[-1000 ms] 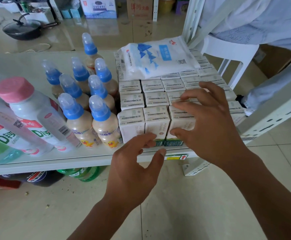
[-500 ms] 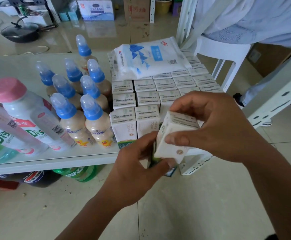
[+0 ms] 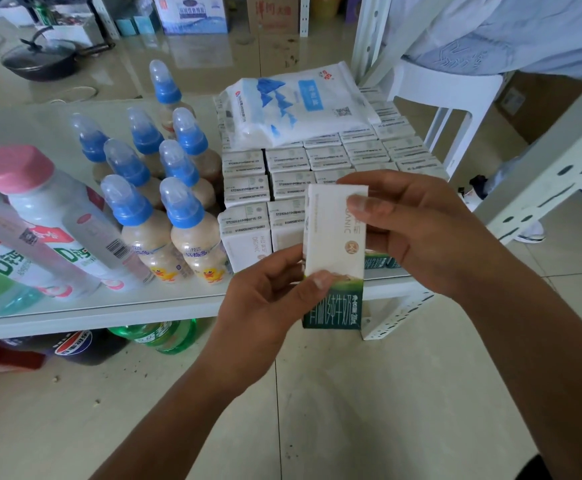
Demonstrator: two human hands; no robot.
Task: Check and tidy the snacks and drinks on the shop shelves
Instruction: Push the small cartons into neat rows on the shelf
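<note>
1. Milk carton (image 3: 334, 258), white on top with a green band at the bottom, stands upright in the air between your two hands, just in front of the near edge of the shelf (image 3: 109, 310).
2. Your left hand (image 3: 265, 306) pinches the carton low on its left side, with the thumb pressed on the front face just above the green band and the fingers curled behind.
3. Your right hand (image 3: 421, 233) pinches the carton near its top right corner, with the thumb on the front face and the fingers wrapped round the far side.
4. Behind the carton, the matching cartons (image 3: 282, 168) stand packed in rows on the right part of the shelf, touching one another.
5. On the far rows of those cartons lies a white bag with blue print (image 3: 296, 105).
6. Just left of the cartons stands a cluster of blue-capped bottles (image 3: 185, 237) holding a beige drink.
7. Further left, a pink-capped bottle (image 3: 40, 209) leans among other clear bottles.
8. Under the shelf, green and dark soda bottles (image 3: 158, 336) lie on the floor.
9. Far left on the floor sits a black pan (image 3: 40, 60), and far right stands a white stool (image 3: 445, 88).
</note>
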